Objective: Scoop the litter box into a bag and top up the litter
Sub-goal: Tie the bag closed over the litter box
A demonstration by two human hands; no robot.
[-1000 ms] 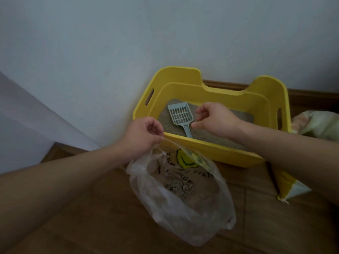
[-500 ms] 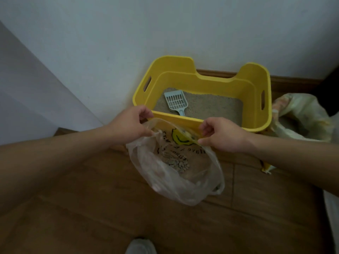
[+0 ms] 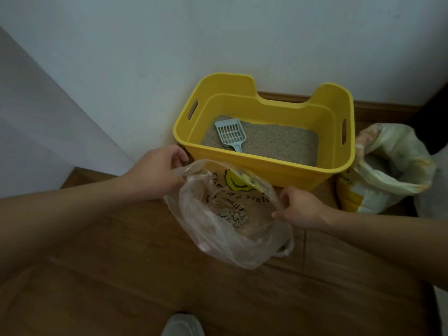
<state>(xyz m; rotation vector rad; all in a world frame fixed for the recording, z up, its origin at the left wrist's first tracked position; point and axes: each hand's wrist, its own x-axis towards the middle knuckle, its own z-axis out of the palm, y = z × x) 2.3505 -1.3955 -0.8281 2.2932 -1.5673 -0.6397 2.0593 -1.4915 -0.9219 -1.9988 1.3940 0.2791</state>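
grips the left rim of a clear plastic bag with the left hand, fingers curled over the edge; pinches the right rim with the right hand, thumb and fingers closed on the film. holds both hands apart, with the bag's mouth stretched open between them. shows through the film a small heap of pale clumps low in the bag, plus a yellow smiley print and dark lettering on the far side. cannot tell whether the bag's bottom touches the wooden floor or hangs just above it. just behind the bag, on the floor and against the white wall: a yellow litter box with handle slots in both ends, spread with greyish litter. in the box's left part, flat on the litter: a pale blue slotted scoop, handle toward the near wall, in neither hand. right of the box, just beside it: an open litter sack, white and yellow, crumpled at the mouth. at the bottom edge, a pale shoe tip
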